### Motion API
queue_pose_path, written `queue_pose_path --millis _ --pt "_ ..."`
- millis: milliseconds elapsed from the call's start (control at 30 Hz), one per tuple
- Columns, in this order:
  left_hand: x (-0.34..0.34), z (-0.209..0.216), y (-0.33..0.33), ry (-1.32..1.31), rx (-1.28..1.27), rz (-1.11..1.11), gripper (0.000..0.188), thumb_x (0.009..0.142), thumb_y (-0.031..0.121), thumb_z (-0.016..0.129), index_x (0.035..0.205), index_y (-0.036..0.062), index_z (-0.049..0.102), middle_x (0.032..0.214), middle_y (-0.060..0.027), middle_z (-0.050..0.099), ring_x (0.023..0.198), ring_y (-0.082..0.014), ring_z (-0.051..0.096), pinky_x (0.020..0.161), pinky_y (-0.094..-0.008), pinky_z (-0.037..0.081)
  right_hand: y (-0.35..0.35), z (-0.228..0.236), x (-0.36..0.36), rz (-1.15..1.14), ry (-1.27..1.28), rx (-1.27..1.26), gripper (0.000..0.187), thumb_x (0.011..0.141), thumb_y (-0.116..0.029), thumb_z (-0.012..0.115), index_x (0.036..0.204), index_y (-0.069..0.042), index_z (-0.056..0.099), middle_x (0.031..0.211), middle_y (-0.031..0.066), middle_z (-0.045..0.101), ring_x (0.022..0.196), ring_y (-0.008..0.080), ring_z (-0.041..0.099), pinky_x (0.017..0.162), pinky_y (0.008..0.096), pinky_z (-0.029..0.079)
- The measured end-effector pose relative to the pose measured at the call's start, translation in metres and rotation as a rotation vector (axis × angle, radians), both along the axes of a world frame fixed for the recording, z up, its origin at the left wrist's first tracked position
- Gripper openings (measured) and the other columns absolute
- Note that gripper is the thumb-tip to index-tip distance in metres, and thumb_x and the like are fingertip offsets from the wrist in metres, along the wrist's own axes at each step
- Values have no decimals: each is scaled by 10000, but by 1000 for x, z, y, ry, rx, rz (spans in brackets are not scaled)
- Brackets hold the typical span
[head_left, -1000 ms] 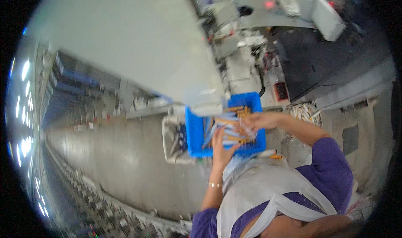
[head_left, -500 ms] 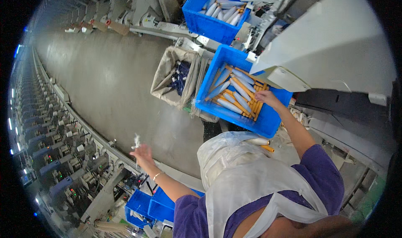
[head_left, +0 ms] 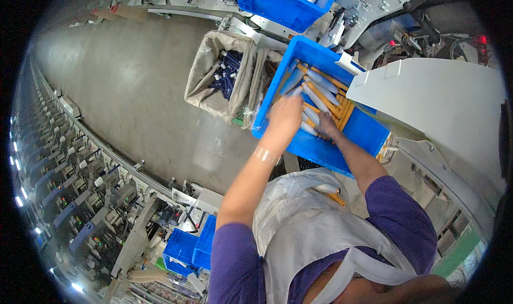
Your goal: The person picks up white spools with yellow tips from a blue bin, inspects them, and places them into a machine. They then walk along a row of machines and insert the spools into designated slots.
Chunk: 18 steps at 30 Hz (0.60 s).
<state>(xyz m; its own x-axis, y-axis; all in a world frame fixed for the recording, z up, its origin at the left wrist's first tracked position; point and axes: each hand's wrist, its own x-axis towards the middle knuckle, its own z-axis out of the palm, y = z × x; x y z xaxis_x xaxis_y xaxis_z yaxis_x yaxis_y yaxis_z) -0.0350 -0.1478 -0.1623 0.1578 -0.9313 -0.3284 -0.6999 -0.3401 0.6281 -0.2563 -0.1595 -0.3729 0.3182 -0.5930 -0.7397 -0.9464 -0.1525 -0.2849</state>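
Both bare hands are working inside a blue plastic crate (head_left: 320, 157), in which yarn bobbins (head_left: 320, 80) are lying: orange tubes wound with pale bluish-white yarn, set at slants across one another. The left hand (head_left: 287, 113) is hanging over the crate's near left part, its back facing the camera and its outline blurring. Its fingers are pointing down toward the bobbins and seem partly bent, but their tips are hiding, so I cannot tell how far open they are or whether they are holding anything. The right hand (head_left: 327, 125) is resting among the bobbins near the crate's near side, fingers bending downward; whether they are gripping one I cannot tell. Bare-looking orange tubes (head_left: 347, 114) are lying just to the right of the wound ones. A pale bracelet (head_left: 265, 155) is circling the left wrist.

To the left of the crate, a cloth-lined bin (head_left: 193, 94) is holding dark blue tubes (head_left: 230, 71) with white parts. Beyond, another blue crate (head_left: 272, 5) is carrying more pale bobbins. A white machine cover (head_left: 427, 93) is jutting in from the right. The person is wearing a white apron (head_left: 304, 240) over a purple top (head_left: 401, 218)
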Motion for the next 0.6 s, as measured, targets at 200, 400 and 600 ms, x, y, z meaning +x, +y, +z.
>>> queue_pose_path --millis 200,400,600 --pt "-43 -154 -63 -262 464 -130 159 791 77 528 860 60 670 886 -113 648 861 -256 627 699 -335 515 -17 10 -26 -214 -77 -21 615 659 -233 684 1155 33 437 1109 235 511 1015 331 532 850 419 443" --pt "-65 -233 -29 -432 381 -211 175 830 138 516 886 100 677 992 -94 632 921 -205 613 729 -302 508 -4 28 -29 -305 -125 402 659 648 -205 686 1228 -38 420 1085 217 559 1017 306 552 864 399 444" --pt "-40 -184 -51 -113 551 -114 192 778 177 572 908 69 663 951 -149 644 894 -266 626 749 -355 507 26 -12 -28 -32 -81 276 643 663 -198 685 1235 -43 436 1141 200 539 1049 311 533 907 401 416"
